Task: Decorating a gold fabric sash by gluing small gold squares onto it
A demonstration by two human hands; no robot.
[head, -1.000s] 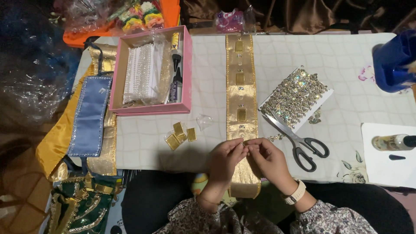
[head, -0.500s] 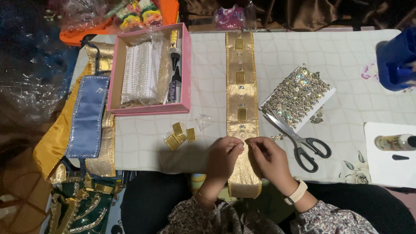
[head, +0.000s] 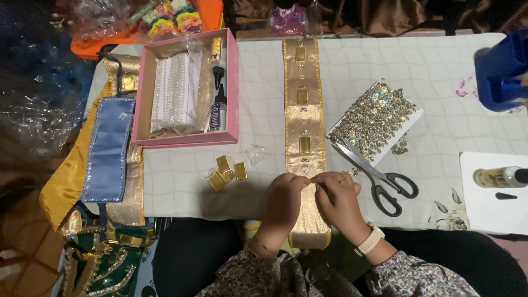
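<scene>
1. Pinching the gold fabric strip [head: 304, 118] at the table's near edge, left hand [head: 286, 198] and right hand [head: 338, 198] both closed narrow on it
2. Judging it soft, light, slippery; gripping along the edges, avoiding glued stones

A long gold satin band [head: 303, 118], edged in brighter gold and studded with ribbed gold rectangles and small clear stones, is lying down the middle of the worktop [head: 440, 126], whose cloth is showing off-white with a faint grid of wavy lines and a few printed flowers. A pink cardboard box [head: 233, 82] is holding rows of white beads. Loose gold rectangular pieces [head: 224, 171] are shining beside it. A white card of glittering silver and gold rhinestones [head: 375, 116] is sparkling, and the steel scissors with black handles [head: 379, 177] are gleaming. A blue fabric strip with silver trim [head: 109, 148] is resting over mustard-yellow cloth [head: 67, 179]. Floral-patterned sleeves [head: 418, 278] are showing grey and brown.
</scene>
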